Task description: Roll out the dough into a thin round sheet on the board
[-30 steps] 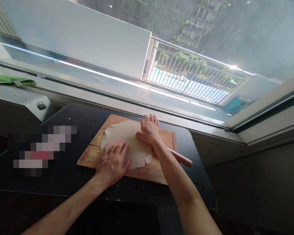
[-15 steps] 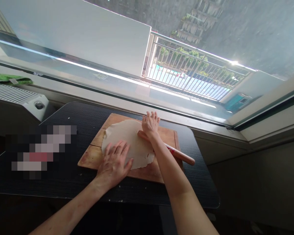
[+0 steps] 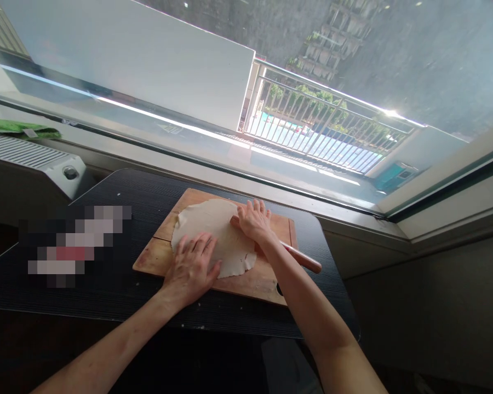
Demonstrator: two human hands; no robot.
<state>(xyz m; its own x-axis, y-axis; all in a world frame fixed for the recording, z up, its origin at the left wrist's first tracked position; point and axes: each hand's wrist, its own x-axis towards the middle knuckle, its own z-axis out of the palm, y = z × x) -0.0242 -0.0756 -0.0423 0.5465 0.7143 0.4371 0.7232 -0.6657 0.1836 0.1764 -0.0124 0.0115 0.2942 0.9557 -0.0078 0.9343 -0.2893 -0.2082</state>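
Note:
A thin, flat sheet of dough (image 3: 211, 219) with ragged edges lies on a wooden cutting board (image 3: 153, 258). My left hand (image 3: 194, 268) rests flat across its near-left part, fingers spread. On the right, a wooden rolling pin (image 3: 306, 260) lies slantwise, its far-left end over the dough and its other end past the board. My right hand (image 3: 255, 220) is laid palm-down over the pin, fingers stretched out beyond it and not wrapped round. A small tear shows at the dough's right edge. My right forearm covers part of the pin.
The board sits on a dark table (image 3: 119, 295) with scattered white flecks. A blurred-out item (image 3: 80, 246) is at the left. Beyond the table are a window sill (image 3: 213, 169) and a large window. A white radiator (image 3: 45, 164) with a green cloth (image 3: 16, 128) stands at far left.
My right hand has shifted slightly nearer and right over the rolling pin, its fingers lower. My left hand stays on the dough. The view has moved a little.

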